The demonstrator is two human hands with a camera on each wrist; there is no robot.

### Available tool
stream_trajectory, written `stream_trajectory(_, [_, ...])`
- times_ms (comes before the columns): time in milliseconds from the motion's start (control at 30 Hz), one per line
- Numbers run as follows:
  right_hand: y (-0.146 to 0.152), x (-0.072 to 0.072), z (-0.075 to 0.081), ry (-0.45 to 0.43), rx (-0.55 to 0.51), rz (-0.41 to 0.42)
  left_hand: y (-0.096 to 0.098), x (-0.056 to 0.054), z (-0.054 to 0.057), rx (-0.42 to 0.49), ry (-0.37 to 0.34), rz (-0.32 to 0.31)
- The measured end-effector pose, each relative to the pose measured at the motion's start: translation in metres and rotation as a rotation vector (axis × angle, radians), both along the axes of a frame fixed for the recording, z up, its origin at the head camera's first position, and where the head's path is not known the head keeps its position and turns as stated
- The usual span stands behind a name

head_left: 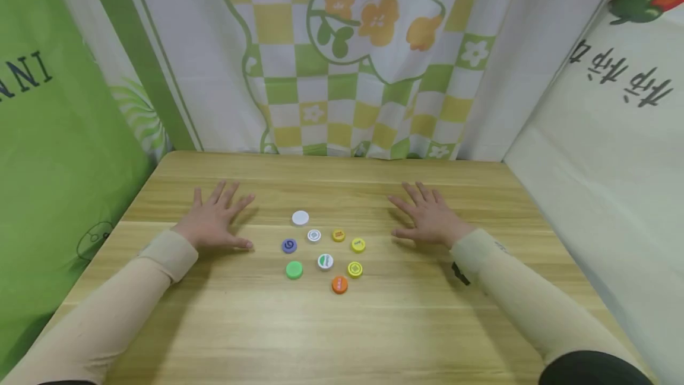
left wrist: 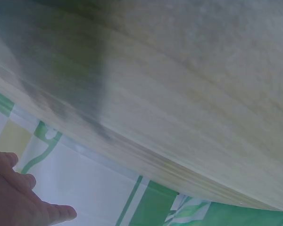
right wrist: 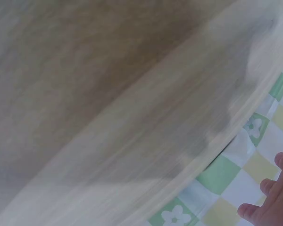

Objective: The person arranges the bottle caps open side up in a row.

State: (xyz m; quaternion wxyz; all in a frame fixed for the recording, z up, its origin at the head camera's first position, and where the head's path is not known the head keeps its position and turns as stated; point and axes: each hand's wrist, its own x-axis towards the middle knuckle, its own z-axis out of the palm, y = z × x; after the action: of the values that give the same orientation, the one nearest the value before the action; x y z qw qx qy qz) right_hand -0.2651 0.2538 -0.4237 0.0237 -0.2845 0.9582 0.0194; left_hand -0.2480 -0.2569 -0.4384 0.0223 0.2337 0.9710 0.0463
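Observation:
Several round plastic bottle caps lie in a loose group at the middle of the table. Farthest back is a plain white cap (head_left: 300,218), with a white cap with a printed ring (head_left: 314,236) just nearer. A purple-blue cap (head_left: 289,246) and a green cap (head_left: 294,270) lie on the left. A white-and-green cap (head_left: 325,262) is in the middle, and an orange cap (head_left: 339,284) is nearest. Yellow caps (head_left: 358,245) lie on the right. My left hand (head_left: 216,221) spreads its fingers left of the caps; my right hand (head_left: 427,215) does likewise on the right. Neither holds anything.
The wooden table (head_left: 240,337) ends at a patterned curtain (head_left: 369,94) behind. Green cloth (head_left: 64,165) hangs on the left and white cloth (head_left: 604,165) on the right. A small black piece (head_left: 461,274) shows by the right cuff.

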Motion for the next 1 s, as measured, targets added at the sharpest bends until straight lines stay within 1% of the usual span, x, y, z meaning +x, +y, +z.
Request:
stream_trajectory(100, [-0.005,-0.001,0.0,-0.023,-0.037,-0.004,0.0,-0.001,-0.001,-0.002,-0.008,0.015])
stream_trajectory(167, [-0.01,-0.002,0.002,-0.042,-0.093,0.0,0.0,-0.003,-0.001,0.009,-0.021,0.026])
stream_trajectory(233, [-0.017,-0.003,0.006,-0.081,-0.173,0.005,0.002,-0.006,-0.002,0.036,-0.039,0.035])
stream_trajectory(333, [-0.03,-0.006,0.01,-0.139,-0.271,0.017,0.007,-0.011,-0.006,0.117,-0.076,0.048])
stream_trajectory(467, [-0.049,-0.009,0.013,-0.219,-0.35,0.005,0.019,-0.016,-0.008,0.255,-0.139,0.048])
stream_trajectory(600, [-0.067,-0.012,0.013,-0.323,-0.437,-0.05,0.033,-0.016,-0.003,0.369,-0.203,0.038])
stream_trajectory(667, [-0.077,-0.015,0.013,-0.385,-0.499,-0.079,0.038,-0.017,-0.001,0.406,-0.224,0.03])
stream_trajectory(733, [-0.086,-0.02,0.012,-0.442,-0.564,-0.103,0.043,-0.018,-0.001,0.446,-0.243,0.03])
stream_trajectory(800, [-0.094,-0.025,0.01,-0.484,-0.614,-0.116,0.047,-0.02,-0.002,0.506,-0.268,0.038])
stream_trajectory(900, [-0.106,-0.03,0.009,-0.533,-0.659,-0.136,0.053,-0.024,-0.003,0.598,-0.308,0.06])
stream_trajectory(1000, [-0.116,-0.033,0.008,-0.569,-0.676,-0.155,0.057,-0.027,-0.004,0.675,-0.351,0.086])
